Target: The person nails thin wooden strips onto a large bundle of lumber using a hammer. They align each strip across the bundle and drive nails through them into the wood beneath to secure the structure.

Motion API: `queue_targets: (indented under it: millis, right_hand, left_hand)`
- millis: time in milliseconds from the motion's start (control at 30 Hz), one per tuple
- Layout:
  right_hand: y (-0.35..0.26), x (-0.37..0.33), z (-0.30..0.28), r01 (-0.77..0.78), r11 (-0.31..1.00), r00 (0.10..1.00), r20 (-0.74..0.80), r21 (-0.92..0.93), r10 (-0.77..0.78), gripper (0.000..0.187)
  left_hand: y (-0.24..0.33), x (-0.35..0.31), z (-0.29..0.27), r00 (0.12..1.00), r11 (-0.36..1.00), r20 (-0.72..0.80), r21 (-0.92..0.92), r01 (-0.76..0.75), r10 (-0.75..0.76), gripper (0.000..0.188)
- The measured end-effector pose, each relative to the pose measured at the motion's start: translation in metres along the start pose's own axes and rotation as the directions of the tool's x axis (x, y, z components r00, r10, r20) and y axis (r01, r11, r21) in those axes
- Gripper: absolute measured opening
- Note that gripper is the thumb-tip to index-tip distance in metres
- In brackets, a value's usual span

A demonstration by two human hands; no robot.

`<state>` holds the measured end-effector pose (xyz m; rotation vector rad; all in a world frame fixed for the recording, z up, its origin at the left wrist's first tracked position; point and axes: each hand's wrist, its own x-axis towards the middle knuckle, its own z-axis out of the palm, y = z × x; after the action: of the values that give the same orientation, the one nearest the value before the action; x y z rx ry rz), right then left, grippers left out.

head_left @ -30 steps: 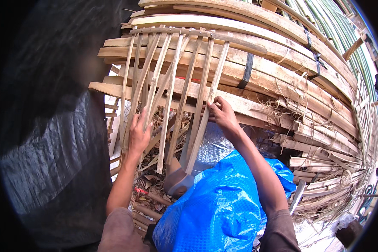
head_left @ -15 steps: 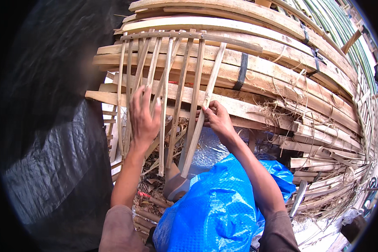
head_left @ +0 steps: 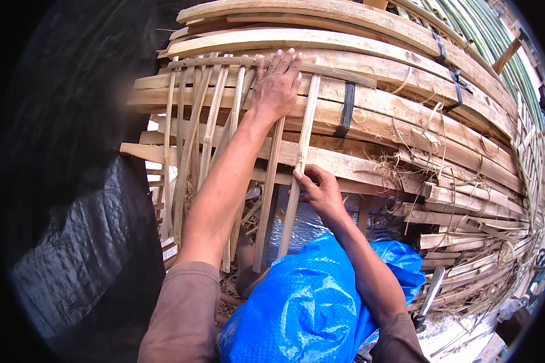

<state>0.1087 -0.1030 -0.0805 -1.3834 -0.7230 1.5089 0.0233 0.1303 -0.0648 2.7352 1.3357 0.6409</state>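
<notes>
My left hand (head_left: pixel 277 91) reaches up and lies over a thin wooden crossbar (head_left: pixel 342 74), its fingers stretched out. Several narrow wooden slats (head_left: pixel 212 115) hang down from this bar side by side. Below and to the right, my right hand (head_left: pixel 324 192) pinches the rightmost slat (head_left: pixel 307 130) between thumb and fingers, about midway along it. That slat's upper end meets the crossbar just right of my left hand. My left forearm hides parts of the middle slats.
Long timber planks (head_left: pixel 381 100), some bound with black straps (head_left: pixel 346 109), are stacked behind the slats. Blue plastic sheeting (head_left: pixel 297 302) covers my lap. Black sheeting (head_left: pixel 79 242) hangs at the left. Split strips (head_left: pixel 466 242) and shavings lie right; a knife-like blade (head_left: pixel 431 293) stands below them.
My left hand has moved up and right from the slats to the crossbar. The slats have shifted slightly downward, and my right hand has come down a little with its slat.
</notes>
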Motion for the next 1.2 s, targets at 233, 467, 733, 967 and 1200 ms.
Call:
queue_targets:
  millis: [233,467,733,967,1200]
  right_hand:
    - [0.006,0.003,0.007,0.129,0.986,0.991,-0.021,-0.11,-0.132,0.024]
    - [0.019,-0.001,0.005,0.126,0.962,0.99,-0.027,-0.243,-0.136,0.023]
    - [0.003,0.004,0.01,0.152,0.945,0.981,-0.07,-0.29,-0.179,0.023]
    - [0.005,0.001,0.011,0.143,0.955,0.978,-0.109,-0.259,-0.176,0.024]
    - [-0.002,-0.008,0.008,0.102,0.993,0.992,-0.071,-0.059,-0.106,0.022]
  left_hand:
    - [0.001,-0.001,0.005,0.995,0.995,-0.096,-0.103,0.013,-0.023,0.052]
    - [-0.003,-0.001,0.006,0.99,0.996,-0.142,-0.092,0.0,-0.013,0.046]
    - [-0.002,-0.006,0.003,0.988,0.997,-0.151,-0.073,-0.019,0.008,0.056]
    - [0.008,-0.009,-0.007,0.999,0.998,-0.046,-0.067,0.011,-0.014,0.063]
    - [0.008,-0.012,0.0,0.993,0.992,-0.114,-0.123,0.019,-0.033,0.06]
